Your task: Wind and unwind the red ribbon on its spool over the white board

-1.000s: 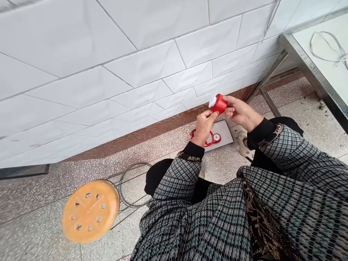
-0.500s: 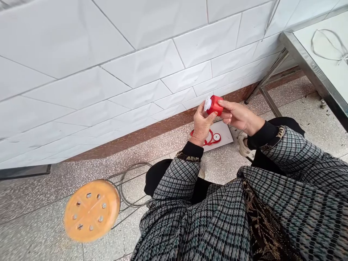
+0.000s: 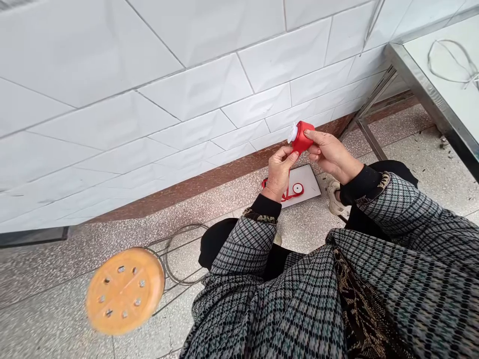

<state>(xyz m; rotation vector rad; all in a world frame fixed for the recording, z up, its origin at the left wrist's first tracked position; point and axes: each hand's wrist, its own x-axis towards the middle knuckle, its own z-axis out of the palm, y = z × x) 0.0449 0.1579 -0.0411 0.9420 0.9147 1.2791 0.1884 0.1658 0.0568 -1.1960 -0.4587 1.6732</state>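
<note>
A roll of red ribbon (image 3: 306,133) on a white spool core (image 3: 293,133) is held up in front of me. Around its right side, the fingers of my right hand (image 3: 331,153) grip it, thumb on the ribbon. My left hand (image 3: 280,172) pinches a stretch of the red ribbon just below and left of the roll. Beneath my hands, a white board (image 3: 307,179) lies on the floor. On it rest loose red ribbon and a small round piece with a white centre (image 3: 298,188), partly hidden by my left hand.
An orange stool (image 3: 125,291) with a thin metal frame lies tipped over at lower left. At right stands a metal-edged table (image 3: 447,75) with a loop of pale cord (image 3: 451,62) on it. The white tiled wall (image 3: 209,124) rises close ahead.
My right hand has lifted the ribbon roll slightly up and right. My left hand has moved off the roll's core, and a stretch of ribbon now runs between the hands.
</note>
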